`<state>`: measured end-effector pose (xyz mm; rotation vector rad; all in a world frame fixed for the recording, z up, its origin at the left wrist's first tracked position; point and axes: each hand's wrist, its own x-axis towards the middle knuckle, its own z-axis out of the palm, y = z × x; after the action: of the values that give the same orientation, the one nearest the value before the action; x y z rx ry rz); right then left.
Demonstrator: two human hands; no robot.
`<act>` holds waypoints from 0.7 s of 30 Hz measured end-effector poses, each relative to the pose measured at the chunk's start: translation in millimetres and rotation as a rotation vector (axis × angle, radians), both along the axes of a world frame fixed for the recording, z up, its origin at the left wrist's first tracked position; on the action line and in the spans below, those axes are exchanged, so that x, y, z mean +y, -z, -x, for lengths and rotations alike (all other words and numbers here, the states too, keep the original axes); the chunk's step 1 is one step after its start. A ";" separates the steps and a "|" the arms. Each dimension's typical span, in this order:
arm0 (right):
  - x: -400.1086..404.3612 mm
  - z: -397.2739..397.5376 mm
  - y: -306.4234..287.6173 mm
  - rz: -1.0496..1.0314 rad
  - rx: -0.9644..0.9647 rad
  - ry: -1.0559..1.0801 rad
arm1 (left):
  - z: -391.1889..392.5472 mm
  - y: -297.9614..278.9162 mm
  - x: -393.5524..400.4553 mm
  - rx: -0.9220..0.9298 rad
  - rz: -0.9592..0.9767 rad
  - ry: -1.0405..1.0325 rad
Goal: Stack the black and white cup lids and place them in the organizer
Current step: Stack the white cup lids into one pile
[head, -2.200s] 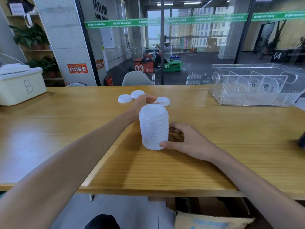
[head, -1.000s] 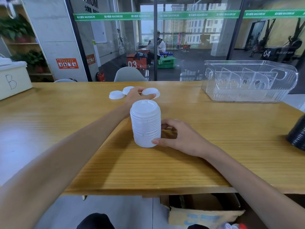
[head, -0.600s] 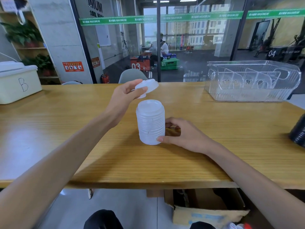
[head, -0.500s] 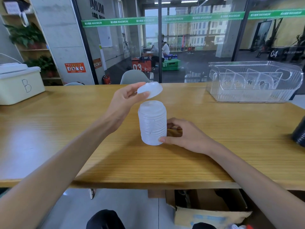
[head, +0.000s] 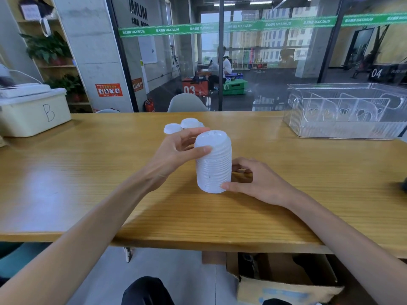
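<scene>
Both hands point(head: 220, 170) on white lid stack point(head: 213, 161)

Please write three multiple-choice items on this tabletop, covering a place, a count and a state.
1. Where is the clear organizer?
A. far right of the table
B. on the floor
C. under the lid stack

2. How many loose white lids lie behind the stack?
A. none
B. two
C. six

3. What is the left hand doing?
A. lying flat on the table
B. pinching the top of the white lid stack
C. holding a black lid

A: it stands at the far right. B: two lie there. B: thumb and fingers grip the upper stack.
</scene>
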<state>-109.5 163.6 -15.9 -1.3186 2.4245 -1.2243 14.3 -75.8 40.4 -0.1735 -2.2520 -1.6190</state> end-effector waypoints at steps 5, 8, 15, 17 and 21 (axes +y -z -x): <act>0.4 -2.0 -1.8 0.000 -0.006 0.001 | 2.3 -2.1 2.1 -0.013 0.037 -0.011; 0.3 -3.1 -2.9 -0.006 -0.005 0.002 | 3.0 -2.1 5.1 -0.006 0.048 -0.040; 0.1 -1.9 -0.7 -0.007 0.001 0.016 | 5.1 2.6 8.3 0.004 0.036 -0.062; 0.0 -0.7 0.2 -0.007 0.005 0.016 | 5.1 5.5 10.7 0.002 0.026 -0.059; 0.8 -1.4 0.3 -0.003 0.001 0.020 | 5.2 6.8 13.4 -0.029 0.005 -0.061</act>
<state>-108.1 164.4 -16.2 -1.2976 2.4453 -1.2244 9.1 -62.4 33.5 -0.0821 -2.2604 -1.5937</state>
